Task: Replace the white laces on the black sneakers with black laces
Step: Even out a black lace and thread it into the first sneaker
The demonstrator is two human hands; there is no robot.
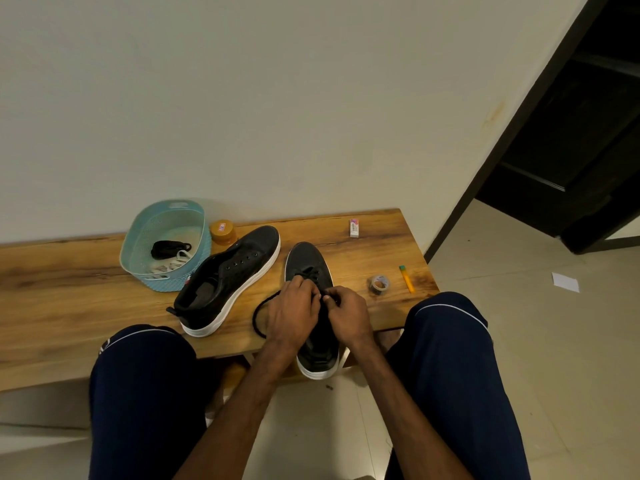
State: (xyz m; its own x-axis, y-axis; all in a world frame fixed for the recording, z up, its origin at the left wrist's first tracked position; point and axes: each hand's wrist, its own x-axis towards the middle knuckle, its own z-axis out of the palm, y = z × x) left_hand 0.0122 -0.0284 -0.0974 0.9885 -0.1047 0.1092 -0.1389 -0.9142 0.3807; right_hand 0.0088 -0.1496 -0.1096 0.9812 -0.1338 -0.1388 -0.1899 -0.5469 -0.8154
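Two black sneakers with white soles lie on the wooden bench [69, 306]. The right sneaker [308, 261] points away from me, heel over the front edge, with a black lace [258, 315] threaded in its lower eyelets and looping out to the left. My left hand [294, 313] and my right hand [346, 313] meet over its tongue, each pinching the black lace. The left sneaker [232, 278] lies angled with bare eyelets and no lace. A teal basket [138, 244] holds a bundled black lace [169, 249] and white laces [173, 263].
An orange-lidded jar [223, 232] stands behind the left sneaker. An eraser box [354, 227], a tape roll [379, 284] and a yellow-green marker [407, 279] lie on the bench's right end. My knees flank the bench; a dark doorway is at the right.
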